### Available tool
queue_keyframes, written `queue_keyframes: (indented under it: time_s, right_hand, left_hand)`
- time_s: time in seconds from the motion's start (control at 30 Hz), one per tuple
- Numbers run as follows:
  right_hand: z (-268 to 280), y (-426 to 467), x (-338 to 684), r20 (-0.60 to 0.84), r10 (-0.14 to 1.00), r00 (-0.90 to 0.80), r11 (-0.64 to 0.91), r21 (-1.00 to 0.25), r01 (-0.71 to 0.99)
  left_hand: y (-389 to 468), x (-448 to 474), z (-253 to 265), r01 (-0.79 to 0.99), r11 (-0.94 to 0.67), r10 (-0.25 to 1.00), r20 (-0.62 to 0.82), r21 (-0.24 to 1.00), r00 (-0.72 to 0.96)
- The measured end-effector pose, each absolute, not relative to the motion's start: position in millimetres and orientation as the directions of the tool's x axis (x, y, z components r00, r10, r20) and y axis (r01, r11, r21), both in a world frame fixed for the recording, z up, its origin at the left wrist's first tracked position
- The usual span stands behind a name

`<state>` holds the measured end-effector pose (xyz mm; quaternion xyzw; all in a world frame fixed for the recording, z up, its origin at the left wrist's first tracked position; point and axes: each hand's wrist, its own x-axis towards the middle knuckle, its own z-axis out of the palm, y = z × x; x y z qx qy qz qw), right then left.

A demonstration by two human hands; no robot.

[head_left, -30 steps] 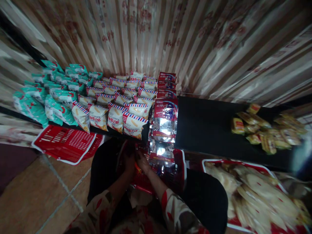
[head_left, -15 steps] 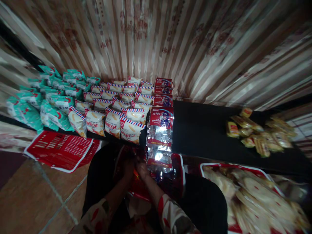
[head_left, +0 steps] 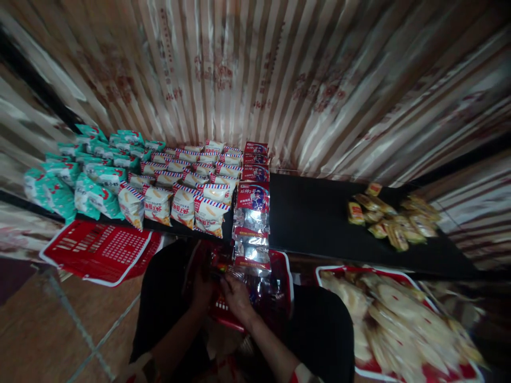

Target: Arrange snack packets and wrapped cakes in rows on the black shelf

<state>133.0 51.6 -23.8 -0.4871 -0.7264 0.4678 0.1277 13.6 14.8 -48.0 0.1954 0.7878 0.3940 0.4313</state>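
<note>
A red basket with a white rim (head_left: pixel 290 282) rests on my lap, holding shiny dark-red packets. My right hand (head_left: pixel 238 300) reaches into it, its fingers closed at the edge of a snack packet (head_left: pixel 236 272). Beside it, at the basket's left, is my left hand (head_left: pixel 202 290), too dark for its fingers to be made out. Just beyond my hands, a row of red and silver packets (head_left: pixel 253 199) runs from the back of the black shelf (head_left: pixel 307 213) out over its front edge. The nearest of these overlap the basket from above.
White snack bags (head_left: pixel 183 207) and turquoise bags (head_left: pixel 99 199) stand in rows on the left. Small yellow packs (head_left: pixel 395 229) lie in a loose pile on the right. A red basket (head_left: pixel 99 250) sits on the floor at left; another basket (head_left: pixel 319 274) with pale packaged food stands at right.
The view has shifted somewhat. My hands, close together before, are now farther apart in the basket. An orange-red patch that showed between them is no longer visible.
</note>
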Motion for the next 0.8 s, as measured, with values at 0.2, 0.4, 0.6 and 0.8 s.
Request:
queue_keyframes:
  time_s: [0.2, 0.4, 0.6, 0.8]
  right_hand:
    - [23, 37, 162, -0.214, 0.779, -0.590, 0.151, -0.848, 0.508]
    - [56, 32, 184, -0.096, 0.807, -0.583, 0.179, -0.901, 0.396]
    - [87, 37, 192, -0.050, 0.898, -0.437, 0.078, -0.960, 0.269]
    - [107, 42, 195, -0.091, 0.934, -0.345, -0.075, -0.995, 0.059]
  left_hand:
    - [-13, 12, -25, -0.348, 0.474, 0.727, -0.582, 0.809, -0.364]
    - [-35, 13, -7, -0.392, 0.404, 0.855, -0.493, 0.827, -0.159]
    - [-38, 24, 34, -0.434, 0.326, 0.944, -0.313, 0.840, 0.103]
    - [-21, 39, 77, -0.413, 0.217, 0.975, -0.219, 0.884, 0.043]
